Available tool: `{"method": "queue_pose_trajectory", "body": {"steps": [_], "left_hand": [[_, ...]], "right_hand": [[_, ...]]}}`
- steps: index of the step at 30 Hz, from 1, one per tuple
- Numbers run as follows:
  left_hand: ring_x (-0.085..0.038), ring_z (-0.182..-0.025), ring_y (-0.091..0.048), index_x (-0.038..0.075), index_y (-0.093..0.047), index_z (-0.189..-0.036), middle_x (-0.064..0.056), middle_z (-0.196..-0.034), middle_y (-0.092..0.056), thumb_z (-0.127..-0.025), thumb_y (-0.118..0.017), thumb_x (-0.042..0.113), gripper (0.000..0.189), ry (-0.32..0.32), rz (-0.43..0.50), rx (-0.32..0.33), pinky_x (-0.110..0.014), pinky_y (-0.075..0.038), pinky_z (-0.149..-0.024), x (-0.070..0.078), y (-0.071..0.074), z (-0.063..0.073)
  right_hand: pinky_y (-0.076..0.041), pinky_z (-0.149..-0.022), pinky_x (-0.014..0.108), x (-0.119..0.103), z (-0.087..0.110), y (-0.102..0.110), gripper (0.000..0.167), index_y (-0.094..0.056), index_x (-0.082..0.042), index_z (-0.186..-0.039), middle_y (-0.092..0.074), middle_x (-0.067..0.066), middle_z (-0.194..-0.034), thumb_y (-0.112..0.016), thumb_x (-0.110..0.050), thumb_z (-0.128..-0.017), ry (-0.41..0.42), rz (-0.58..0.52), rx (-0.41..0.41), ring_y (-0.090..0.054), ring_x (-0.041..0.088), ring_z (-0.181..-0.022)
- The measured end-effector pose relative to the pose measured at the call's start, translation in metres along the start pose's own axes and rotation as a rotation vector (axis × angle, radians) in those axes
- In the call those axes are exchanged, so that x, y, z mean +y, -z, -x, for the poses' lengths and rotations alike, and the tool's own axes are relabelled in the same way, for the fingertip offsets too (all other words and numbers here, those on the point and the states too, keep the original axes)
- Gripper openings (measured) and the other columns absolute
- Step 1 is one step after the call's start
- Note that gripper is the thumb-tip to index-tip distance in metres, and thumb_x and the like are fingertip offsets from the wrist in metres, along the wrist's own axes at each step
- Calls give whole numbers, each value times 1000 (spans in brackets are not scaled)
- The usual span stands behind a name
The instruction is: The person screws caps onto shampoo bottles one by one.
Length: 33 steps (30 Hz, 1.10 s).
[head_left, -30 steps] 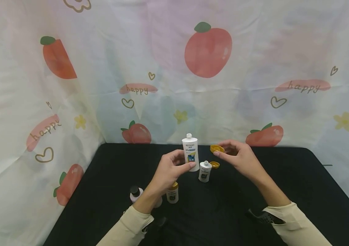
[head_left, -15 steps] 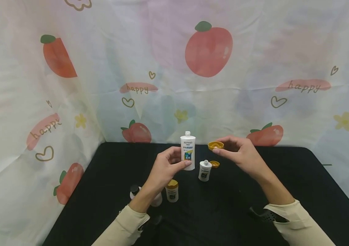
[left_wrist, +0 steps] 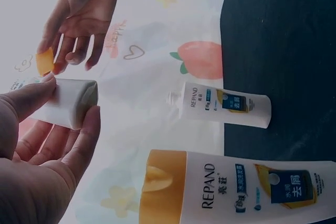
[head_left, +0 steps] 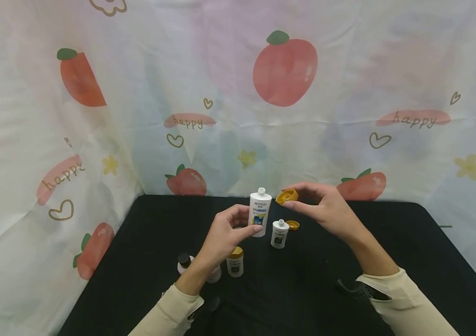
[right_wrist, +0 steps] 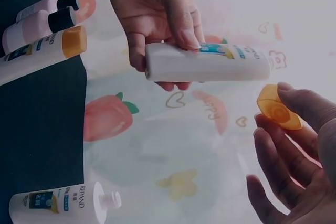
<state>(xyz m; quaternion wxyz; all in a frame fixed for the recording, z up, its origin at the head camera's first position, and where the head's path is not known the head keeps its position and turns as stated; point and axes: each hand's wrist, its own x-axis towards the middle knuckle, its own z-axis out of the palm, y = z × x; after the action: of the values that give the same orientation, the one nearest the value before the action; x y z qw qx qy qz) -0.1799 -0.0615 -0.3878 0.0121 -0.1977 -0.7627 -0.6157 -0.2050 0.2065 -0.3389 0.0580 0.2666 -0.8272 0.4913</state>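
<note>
My left hand [head_left: 226,231] grips a white REPAND bottle [head_left: 259,215] by its lower half, thumb across the front. The bottle is held above the table, slightly tilted, its bare threaded neck upward. My right hand [head_left: 327,207] pinches a yellow cap [head_left: 286,197] between thumb and fingers, just right of that neck and apart from it. In the right wrist view the cap's hollow underside shows. Below the hands stands a second white bottle [head_left: 279,234], also uncapped, with another yellow cap [head_left: 293,225] lying behind it.
Near my left forearm stands a white bottle with a yellow cap [head_left: 235,263]. Beside it are two pinkish bottles [right_wrist: 31,31] with black tops, partly hidden by the forearm in the head view. A printed curtain [head_left: 313,154] hangs behind the black table [head_left: 372,233].
The right hand has brought the yellow cap leftward, nearer the bottle's neck, and tilted it. The held bottle shifted slightly left, then back right and lower, now leaning a little.
</note>
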Motion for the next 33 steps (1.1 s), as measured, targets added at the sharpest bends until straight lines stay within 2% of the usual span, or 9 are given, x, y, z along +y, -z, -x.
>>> {"method": "queue_pose_trajectory", "body": {"steps": [10,15,19,24,30,33], "left_hand": [[-18,-101,-70,10,-69,-121,-6,-111,-73,-89,-80,16,35,-20,-8,-21,-38,-57,-90,0,-6,2],[-18,-101,-70,11,-69,-121,-6,-111,-73,-89,-80,16,35,-22,-17,-34,-34,-57,-89,0,-8,2],[-15,-100,-70,12,-70,-119,-4,-111,-73,-89,-81,17,33,-33,-29,-38,-30,-56,-87,1,-10,3],[-13,-98,-69,13,-70,-116,-1,-109,-73,-89,-81,17,30,-38,-35,-35,-30,-57,-86,0,-11,2],[-11,-97,-69,14,-70,-116,2,-107,-73,-88,-81,17,30,-40,-36,-22,-33,-57,-87,-2,-12,0],[-12,-97,-69,14,-70,-116,2,-107,-73,-88,-81,18,30,-40,-36,-19,-33,-57,-87,-3,-13,-1]], "right_hand": [[-56,-85,29,-6,-3,-3,26,-70,-17,-117,-70,-1,-107,-76,-14,-93,47,-31,-8,-68,16,-103],[-56,-89,28,-8,-4,-4,26,-69,-15,-120,-70,1,-110,-74,-14,-94,49,-46,-26,-68,15,-109],[-53,-95,25,-10,-6,-2,33,-67,-14,-129,-69,-1,-119,-71,-13,-97,66,-44,-36,-66,14,-114],[-49,-100,23,-17,-10,-1,45,-60,-25,-142,-63,-4,-136,-67,-13,-99,123,35,-57,-61,12,-123],[-52,-95,27,-23,-14,-4,38,-66,-24,-133,-69,-6,-120,-73,-17,-96,144,112,-34,-63,10,-111],[-52,-93,26,-23,-17,-5,37,-69,-22,-129,-69,-7,-117,-75,-15,-94,192,120,-26,-63,9,-107]]}}
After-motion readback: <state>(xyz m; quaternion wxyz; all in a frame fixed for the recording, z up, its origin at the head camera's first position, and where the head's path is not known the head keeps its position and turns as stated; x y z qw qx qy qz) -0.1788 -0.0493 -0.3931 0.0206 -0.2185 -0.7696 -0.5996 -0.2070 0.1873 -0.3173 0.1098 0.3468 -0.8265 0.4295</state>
